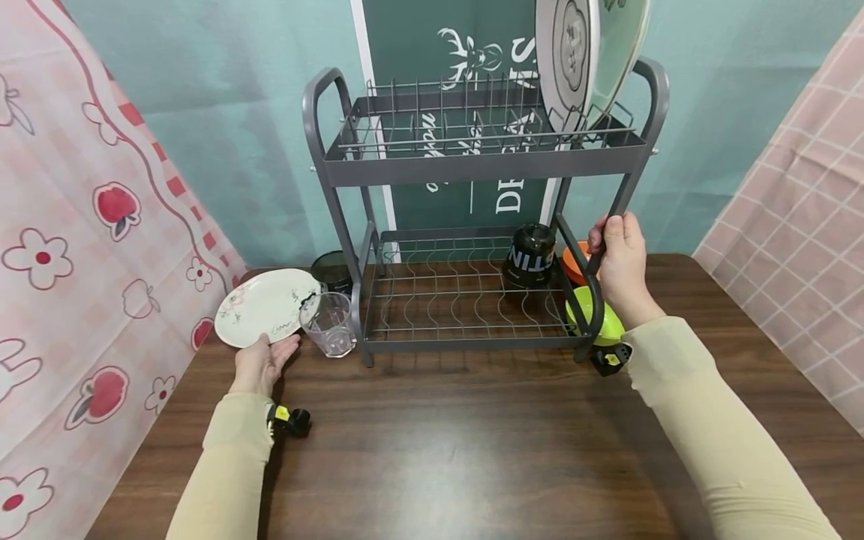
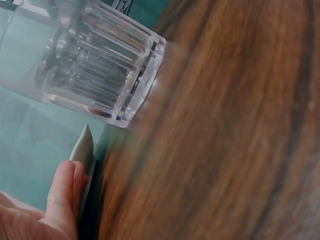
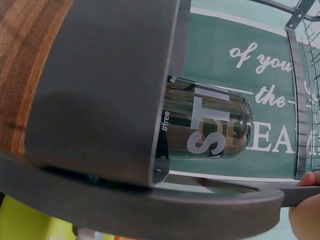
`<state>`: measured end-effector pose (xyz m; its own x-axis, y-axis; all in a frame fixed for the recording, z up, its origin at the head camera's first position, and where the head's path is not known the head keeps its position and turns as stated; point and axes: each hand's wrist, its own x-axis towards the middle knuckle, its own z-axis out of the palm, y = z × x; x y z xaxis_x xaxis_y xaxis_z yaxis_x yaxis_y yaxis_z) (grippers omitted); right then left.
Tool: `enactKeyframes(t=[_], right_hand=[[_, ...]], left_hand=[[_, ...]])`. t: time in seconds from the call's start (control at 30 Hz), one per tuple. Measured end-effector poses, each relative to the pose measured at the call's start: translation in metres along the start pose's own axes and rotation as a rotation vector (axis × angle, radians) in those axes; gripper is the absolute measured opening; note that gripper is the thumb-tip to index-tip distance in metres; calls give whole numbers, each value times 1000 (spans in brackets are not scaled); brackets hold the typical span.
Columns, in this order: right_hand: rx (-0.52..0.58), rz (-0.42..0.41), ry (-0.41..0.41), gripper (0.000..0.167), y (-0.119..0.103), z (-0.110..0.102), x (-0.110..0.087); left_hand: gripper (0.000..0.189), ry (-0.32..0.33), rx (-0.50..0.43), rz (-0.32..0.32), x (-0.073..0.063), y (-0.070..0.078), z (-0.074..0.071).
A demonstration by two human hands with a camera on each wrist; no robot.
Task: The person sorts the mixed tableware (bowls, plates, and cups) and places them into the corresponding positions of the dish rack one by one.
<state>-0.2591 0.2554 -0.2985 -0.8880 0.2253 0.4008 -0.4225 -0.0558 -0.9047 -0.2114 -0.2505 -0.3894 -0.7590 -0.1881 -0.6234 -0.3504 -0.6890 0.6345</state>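
Observation:
My left hand (image 1: 259, 364) holds the near rim of a white oval plate (image 1: 266, 304) with a floral print, at the table's left side. In the left wrist view the plate (image 2: 85, 150) shows nearly edge-on by the fingertips, low over the wood. Just right of that hand a clear glass tumbler (image 1: 331, 324) stands on the table. My right hand (image 1: 621, 266) grips the right upright of a grey two-tier dish rack (image 1: 472, 169). On the rack's lower tier sits an upside-down dark cup with white letters (image 1: 531, 256).
Two plates (image 1: 570, 60) stand at the right end of the upper tier. A lime-green bowl (image 1: 607, 319) and an orange bowl (image 1: 574, 262) are by the rack's right side. A dark cup (image 1: 332, 270) stands behind the tumbler. Curtains (image 1: 263, 135) hang around the wooden table (image 1: 439, 442).

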Motion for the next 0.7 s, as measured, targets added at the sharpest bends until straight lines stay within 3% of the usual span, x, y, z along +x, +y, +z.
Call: enactKeyframes(t=[0.3, 0.53, 0.7], right_hand=[[25, -8, 12, 23, -4, -1, 2], [12, -9, -26, 22, -2, -2, 3], [4, 4, -32, 21, 0, -4, 1]], left_hand=[[51, 35, -20, 19, 5, 8, 5], [49, 37, -270, 171, 5, 4, 3], [52, 38, -346, 213, -1, -3, -4]])
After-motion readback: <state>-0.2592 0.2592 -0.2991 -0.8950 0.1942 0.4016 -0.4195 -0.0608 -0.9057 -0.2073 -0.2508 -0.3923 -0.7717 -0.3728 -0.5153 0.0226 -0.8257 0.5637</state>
